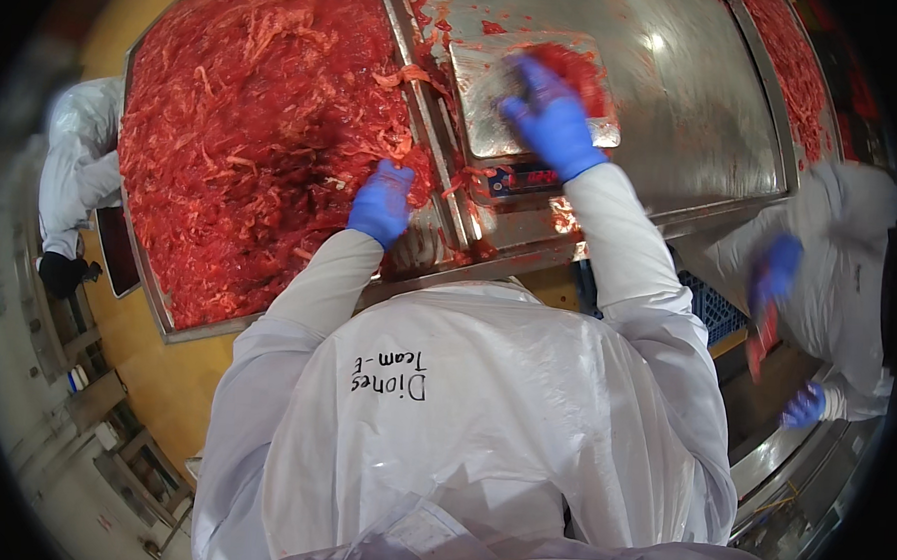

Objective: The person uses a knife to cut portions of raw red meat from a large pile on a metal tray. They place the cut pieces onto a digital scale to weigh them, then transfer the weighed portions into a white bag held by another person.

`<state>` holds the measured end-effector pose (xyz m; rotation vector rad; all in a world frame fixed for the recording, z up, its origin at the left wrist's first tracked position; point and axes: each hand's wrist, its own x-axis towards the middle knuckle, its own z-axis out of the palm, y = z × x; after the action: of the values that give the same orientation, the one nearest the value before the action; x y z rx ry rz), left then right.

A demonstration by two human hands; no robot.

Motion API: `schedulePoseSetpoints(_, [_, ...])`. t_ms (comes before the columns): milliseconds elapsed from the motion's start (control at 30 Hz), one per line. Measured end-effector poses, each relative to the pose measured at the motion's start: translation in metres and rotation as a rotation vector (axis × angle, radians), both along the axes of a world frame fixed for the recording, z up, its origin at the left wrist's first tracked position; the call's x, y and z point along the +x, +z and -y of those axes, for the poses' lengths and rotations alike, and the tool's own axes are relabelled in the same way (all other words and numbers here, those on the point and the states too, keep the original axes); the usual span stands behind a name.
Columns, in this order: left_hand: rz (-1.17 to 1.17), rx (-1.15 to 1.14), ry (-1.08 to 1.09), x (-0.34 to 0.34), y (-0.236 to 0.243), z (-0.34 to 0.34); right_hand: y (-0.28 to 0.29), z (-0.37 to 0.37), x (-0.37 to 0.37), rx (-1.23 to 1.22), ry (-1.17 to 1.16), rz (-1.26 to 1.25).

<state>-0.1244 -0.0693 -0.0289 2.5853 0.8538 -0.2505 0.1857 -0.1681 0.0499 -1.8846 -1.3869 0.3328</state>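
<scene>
My left hand point(381, 205), in a blue glove, is at the right edge of a big heap of shredded raw red meat point(264, 142) in a metal bin. Its fingers are closed on some strips of raw meat point(419, 175) by the bin's wall. Over the metal pan of a weighing scale point(486, 111) is my right hand point(555, 125), also blue-gloved. Its thumb and fingers are apart, against the left side of a small pile of raw meat point(582, 78) that is smeared by motion. The scale's lit display point(523, 179) lies just below that hand.
A metal divider point(430, 119) with meat strips hanging on it separates bin and scale. Bare steel worktop point(697, 101) extends right to another meat-filled trough point(788, 65). Co-workers in white stand at right point(829, 277) and left point(82, 154); the right one holds a red piece.
</scene>
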Motion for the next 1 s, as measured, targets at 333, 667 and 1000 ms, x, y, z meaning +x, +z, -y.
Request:
schedulePoseSetpoints(333, [0.465, -0.396, -0.114, 0.077, 0.158, -0.044, -0.041, 0.103, 0.054, 0.304, -0.557, -0.477])
schedulePoseSetpoints(667, [0.726, -0.156, -0.104, 0.152, 0.159, -0.046, 0.032, 0.132, -0.01, 0.182, -0.335, -1.003])
schedulePoseSetpoints(1000, [0.674, -0.162, 0.131, 0.096, 0.068, -0.023, 0.004, 0.107, -0.016, -0.206, -0.079, -1.181])
